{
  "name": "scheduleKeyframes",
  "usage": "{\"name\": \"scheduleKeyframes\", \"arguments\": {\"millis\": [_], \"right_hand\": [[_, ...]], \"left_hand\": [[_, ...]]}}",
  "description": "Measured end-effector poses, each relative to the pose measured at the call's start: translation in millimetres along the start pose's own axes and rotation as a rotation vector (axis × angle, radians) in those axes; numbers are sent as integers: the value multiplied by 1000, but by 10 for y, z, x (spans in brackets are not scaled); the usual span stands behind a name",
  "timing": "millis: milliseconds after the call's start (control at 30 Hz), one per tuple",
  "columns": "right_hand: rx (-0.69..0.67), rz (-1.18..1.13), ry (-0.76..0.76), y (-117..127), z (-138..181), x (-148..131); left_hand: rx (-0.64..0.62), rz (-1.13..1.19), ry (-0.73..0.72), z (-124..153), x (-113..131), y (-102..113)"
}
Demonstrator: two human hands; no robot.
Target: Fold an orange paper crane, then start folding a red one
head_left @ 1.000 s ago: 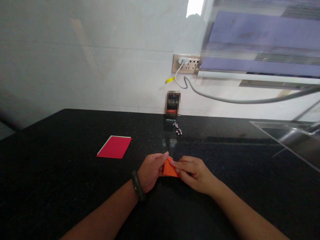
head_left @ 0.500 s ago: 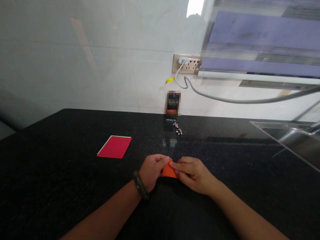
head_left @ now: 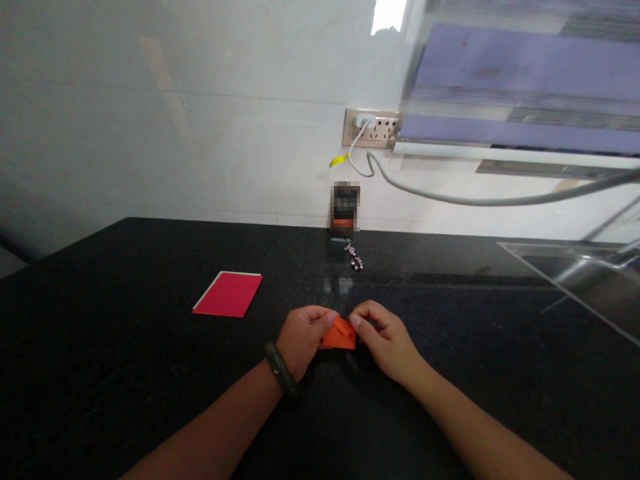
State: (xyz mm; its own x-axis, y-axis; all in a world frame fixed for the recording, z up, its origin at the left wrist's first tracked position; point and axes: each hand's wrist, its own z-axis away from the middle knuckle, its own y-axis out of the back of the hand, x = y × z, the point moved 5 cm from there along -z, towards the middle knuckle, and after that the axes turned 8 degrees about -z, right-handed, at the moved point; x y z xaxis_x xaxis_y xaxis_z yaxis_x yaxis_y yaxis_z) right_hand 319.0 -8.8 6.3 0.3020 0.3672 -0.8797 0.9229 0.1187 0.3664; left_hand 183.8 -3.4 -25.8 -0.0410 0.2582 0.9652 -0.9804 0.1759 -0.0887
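A small folded orange paper point(head_left: 338, 338) is held between both hands, just above or on the dark countertop; I cannot tell which. My left hand point(head_left: 303, 339) grips its left side, thumb on top and fingers behind. At its upper right corner, my right hand point(head_left: 384, 339) pinches the paper between thumb and index finger. A loose flap and crease lines show on the upper part of the paper. Further left on the counter lies a stack of square paper point(head_left: 228, 295), red on top with a pale edge showing behind.
The black speckled countertop point(head_left: 150, 373) runs back to a tiled wall. Against the wall stands a blurred-out dark object point(head_left: 345, 208) with a beaded strap point(head_left: 355, 257). A metal sink point(head_left: 595, 280) is at the right. A wall socket point(head_left: 373, 128) holds a plug with a grey cable point(head_left: 450, 199).
My right hand has shifted from lying over the paper's right side to pinching its upper right corner. More of the orange paper and its flap now shows. My left hand keeps its hold.
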Motion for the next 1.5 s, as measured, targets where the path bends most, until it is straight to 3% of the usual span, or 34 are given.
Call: {"name": "scheduleKeyframes", "arguments": {"millis": [133, 400, 567, 967, 1133, 1333, 1500], "right_hand": [[-2, -150, -270, -120, 12, 190], [-88, -319, -432, -200, 29, 270], [-98, -414, -447, -182, 37, 277], [-122, -405, -407, -168, 43, 219], [-121, -431, -420, -144, 23, 192], [-50, -409, -410, -114, 14, 268], [-174, -243, -326, -105, 25, 267]], "left_hand": [[38, -67, -37, 0, 23, 8], [44, -32, -35, -3, -2, 13], [37, 64, -1, 2, -13, -3], [49, -59, -76, -5, 20, 17], [-65, 55, -4, 17, 9, -28], [-75, 34, 73, 23, -2, -39], [-95, -70, 97, 30, -32, -56]]}}
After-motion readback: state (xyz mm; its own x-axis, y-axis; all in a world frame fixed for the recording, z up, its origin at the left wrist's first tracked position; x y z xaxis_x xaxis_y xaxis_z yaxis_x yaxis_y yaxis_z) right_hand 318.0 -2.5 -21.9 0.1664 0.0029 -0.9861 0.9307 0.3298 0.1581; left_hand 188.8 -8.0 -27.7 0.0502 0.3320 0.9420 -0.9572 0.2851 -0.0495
